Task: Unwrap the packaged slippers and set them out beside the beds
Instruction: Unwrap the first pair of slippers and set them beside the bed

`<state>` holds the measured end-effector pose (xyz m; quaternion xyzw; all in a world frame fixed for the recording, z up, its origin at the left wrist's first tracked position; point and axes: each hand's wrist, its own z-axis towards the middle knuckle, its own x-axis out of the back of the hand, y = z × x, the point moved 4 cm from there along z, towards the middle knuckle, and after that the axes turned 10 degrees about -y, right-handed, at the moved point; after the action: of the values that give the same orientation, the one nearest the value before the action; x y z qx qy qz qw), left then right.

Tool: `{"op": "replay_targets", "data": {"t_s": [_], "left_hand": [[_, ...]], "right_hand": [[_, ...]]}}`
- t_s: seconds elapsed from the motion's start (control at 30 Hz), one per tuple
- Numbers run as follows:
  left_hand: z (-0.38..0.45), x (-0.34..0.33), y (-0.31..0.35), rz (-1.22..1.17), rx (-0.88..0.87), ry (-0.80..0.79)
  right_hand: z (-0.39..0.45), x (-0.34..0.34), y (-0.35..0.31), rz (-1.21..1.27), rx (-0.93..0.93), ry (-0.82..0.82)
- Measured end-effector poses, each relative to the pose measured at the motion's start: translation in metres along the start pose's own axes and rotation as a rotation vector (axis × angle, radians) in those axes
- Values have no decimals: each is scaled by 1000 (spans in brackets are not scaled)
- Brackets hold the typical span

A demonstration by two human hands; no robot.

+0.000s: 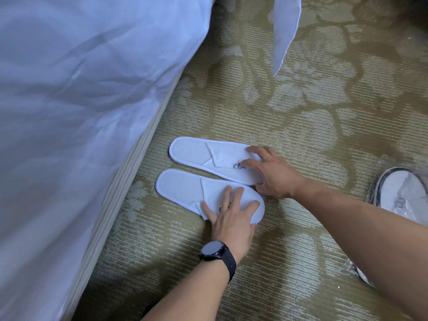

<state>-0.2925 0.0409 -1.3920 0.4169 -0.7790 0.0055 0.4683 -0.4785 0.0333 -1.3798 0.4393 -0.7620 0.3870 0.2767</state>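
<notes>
Two white unwrapped slippers lie flat side by side on the patterned carpet next to the bed, heels toward the bed. My left hand, with a ring and a black watch, rests palm-down with fingers spread on the toe of the near slipper. My right hand grips the toe end of the far slipper, fingers curled over its edge beside a grey logo. A packaged pair of slippers in clear plastic lies on the carpet at the right, partly hidden by my right forearm.
The bed's white duvet hangs over a striped base along the left. A corner of white fabric from a second bed hangs down at the top. Green-beige floral carpet stretches between them.
</notes>
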Motion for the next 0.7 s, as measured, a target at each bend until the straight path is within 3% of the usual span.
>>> {"op": "replay_targets", "data": {"t_s": [0.7], "left_hand": [[4,-4,2,-16,-33,31]], "right_hand": [[2,3,0,1,-16,19]]}}
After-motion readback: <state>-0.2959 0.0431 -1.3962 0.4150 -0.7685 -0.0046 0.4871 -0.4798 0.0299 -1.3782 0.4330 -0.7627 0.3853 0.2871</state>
